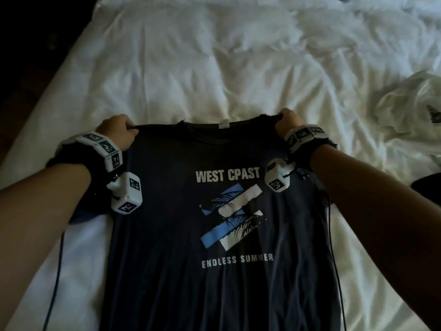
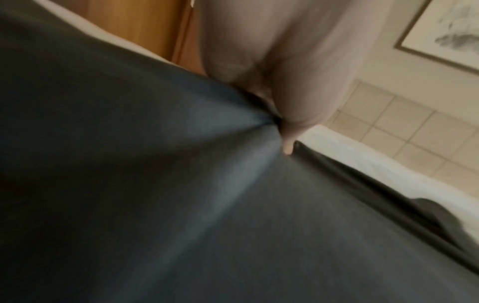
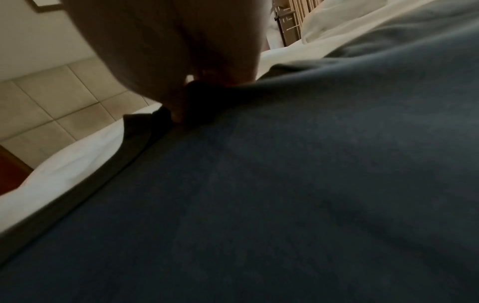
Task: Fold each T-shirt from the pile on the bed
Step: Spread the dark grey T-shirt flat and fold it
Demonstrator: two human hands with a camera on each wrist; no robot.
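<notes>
A navy T-shirt (image 1: 167, 235) with white "WEST CPAST" lettering and a blue-and-white print hangs front side towards me over the white bed (image 1: 214, 68). My left hand (image 1: 119, 130) pinches its left shoulder and my right hand (image 1: 287, 120) pinches its right shoulder, holding the top edge stretched. In the left wrist view the left hand (image 2: 279, 123) grips bunched navy cloth (image 2: 181, 184). In the right wrist view the right hand (image 3: 186, 90) grips the dark cloth (image 3: 285, 184) the same way. The shirt's lower hem is out of view.
A crumpled white T-shirt (image 1: 410, 111) with a dark print lies at the bed's right side. A dark object (image 1: 427, 185) shows at the right edge. The bed's left edge (image 1: 35, 111) drops into darkness. Thin cables (image 1: 57, 271) hang from both wrists.
</notes>
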